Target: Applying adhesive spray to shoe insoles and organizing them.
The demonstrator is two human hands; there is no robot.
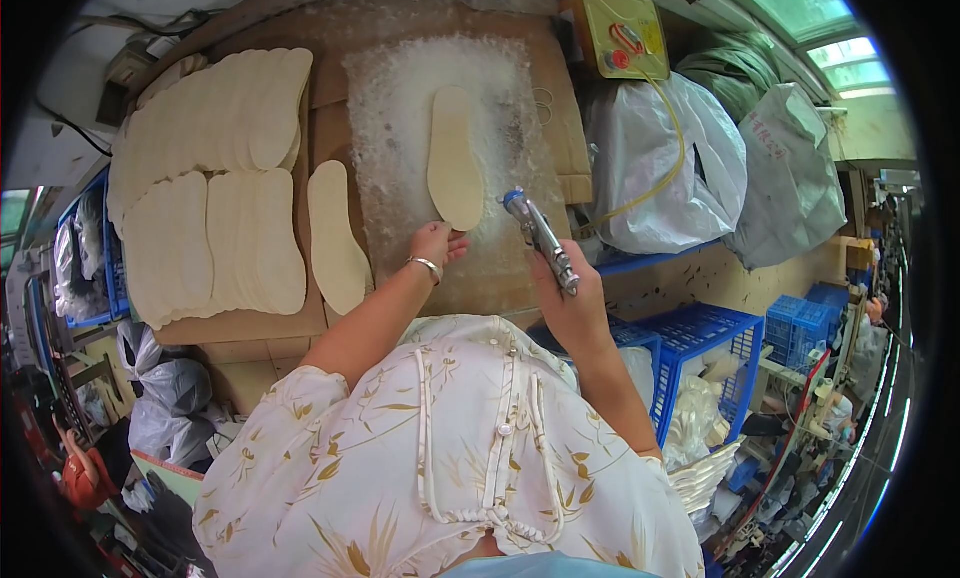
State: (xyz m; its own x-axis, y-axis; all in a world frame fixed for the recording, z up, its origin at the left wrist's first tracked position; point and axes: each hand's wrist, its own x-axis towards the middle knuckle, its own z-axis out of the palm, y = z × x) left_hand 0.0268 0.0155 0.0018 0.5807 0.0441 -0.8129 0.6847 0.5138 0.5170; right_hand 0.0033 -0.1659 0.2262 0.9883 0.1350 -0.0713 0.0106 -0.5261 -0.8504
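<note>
A cream insole (455, 163) lies on a patch of board coated with whitish residue (385, 108). At its near end, my left hand (438, 243) pinches the edge between thumb and fingers. My right hand (575, 303) grips a metal spray gun (543, 240) with a blue tip, its nozzle pointing up and left, beside the insole and apart from it. Left of the coated patch lies another single insole (338, 236). Farther left, overlapping rows of insoles (225, 108) cover the cardboard.
A yellow metal can (628, 36) with a yellowish hose (682, 148) stands at the back right. Next to it sit silver-grey bags (665, 168). Blue plastic crates (705, 353) are at my right, below table height. Grey plastic bags (165, 378) bulge at the lower left.
</note>
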